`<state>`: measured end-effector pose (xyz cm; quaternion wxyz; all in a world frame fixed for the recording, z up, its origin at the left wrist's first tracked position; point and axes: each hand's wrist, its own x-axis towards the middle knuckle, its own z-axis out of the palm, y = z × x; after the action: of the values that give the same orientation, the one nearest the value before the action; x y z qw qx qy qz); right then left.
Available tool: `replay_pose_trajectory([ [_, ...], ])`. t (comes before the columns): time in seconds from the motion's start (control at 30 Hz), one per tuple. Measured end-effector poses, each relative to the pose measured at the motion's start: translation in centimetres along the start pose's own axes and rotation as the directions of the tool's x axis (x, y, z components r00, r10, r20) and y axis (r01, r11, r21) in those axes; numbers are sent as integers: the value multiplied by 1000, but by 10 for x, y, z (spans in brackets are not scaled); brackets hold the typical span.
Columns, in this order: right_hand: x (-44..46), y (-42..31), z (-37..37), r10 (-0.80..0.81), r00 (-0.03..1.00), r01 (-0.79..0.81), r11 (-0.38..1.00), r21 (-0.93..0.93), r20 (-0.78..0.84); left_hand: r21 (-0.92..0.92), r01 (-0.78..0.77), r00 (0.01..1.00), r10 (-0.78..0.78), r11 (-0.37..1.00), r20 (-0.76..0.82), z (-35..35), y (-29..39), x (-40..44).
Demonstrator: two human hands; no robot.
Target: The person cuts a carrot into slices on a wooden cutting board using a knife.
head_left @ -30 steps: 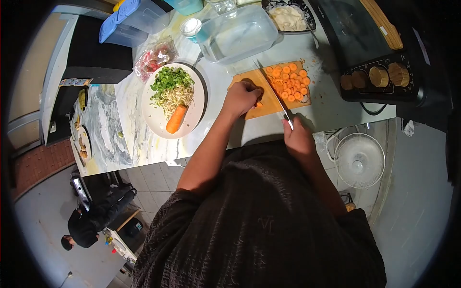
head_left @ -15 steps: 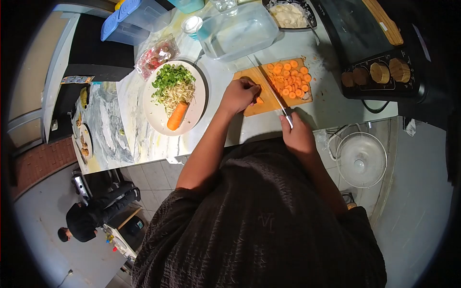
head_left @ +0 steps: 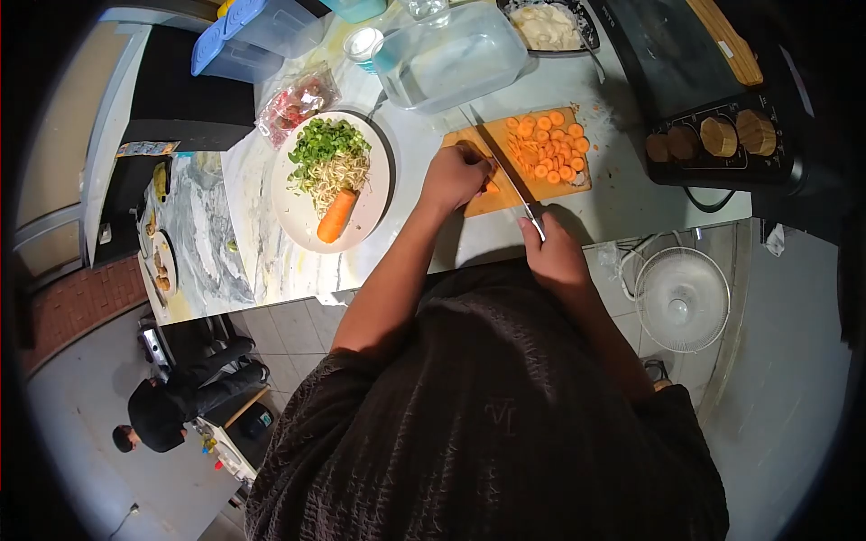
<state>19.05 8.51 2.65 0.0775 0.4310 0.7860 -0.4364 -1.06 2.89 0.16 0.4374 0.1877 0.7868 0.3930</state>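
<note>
My right hand is wrapped round the white handle of a long knife, whose blade lies slantwise over the wooden cutting board. Left of the blade, my left hand is closed on a carrot; only a bit of orange shows by the fingertips. Many round carrot slices are spread on the board to the right of the knife. To the left, a white plate carries chopped greens, bean sprouts and a thick piece of peeled carrot.
Behind the board stands a clear plastic container, with a black tray of pale food beside it. A knobbed black appliance is at right. A plastic bag lies behind the plate. Another person is at lower left.
The knife blade is turned a little differently over the board, and both hands have shifted only slightly. The whole view has drifted slightly.
</note>
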Motion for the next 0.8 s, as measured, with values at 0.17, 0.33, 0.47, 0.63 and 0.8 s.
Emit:
replay_pose_trajectory([
  [0.17, 1, 0, 2, 21, 1000, -21, 999, -26, 15, -4, 29, 1000, -29, 1000, 7, -2, 6, -3],
  [0.33, -3, -12, 0, 56, 998, -54, 995, -79, 19, -3, 36, 999, -36, 999, 4, -1, 6, -3],
  [0.47, -1, -9, 3, 53, 998, -51, 996, -69, 28, 13, 34, 999, -34, 999, 4, -1, 1, 0],
  [0.63, 1, -12, 1, 58, 998, -54, 994, -92, 40, 13, 43, 999, -43, 999, 4, -1, 3, 0],
  [0.8, 2, -13, -2, 92, 992, -83, 991, -102, 82, 45, 21, 1000, -21, 999, -4, -1, 5, -1],
])
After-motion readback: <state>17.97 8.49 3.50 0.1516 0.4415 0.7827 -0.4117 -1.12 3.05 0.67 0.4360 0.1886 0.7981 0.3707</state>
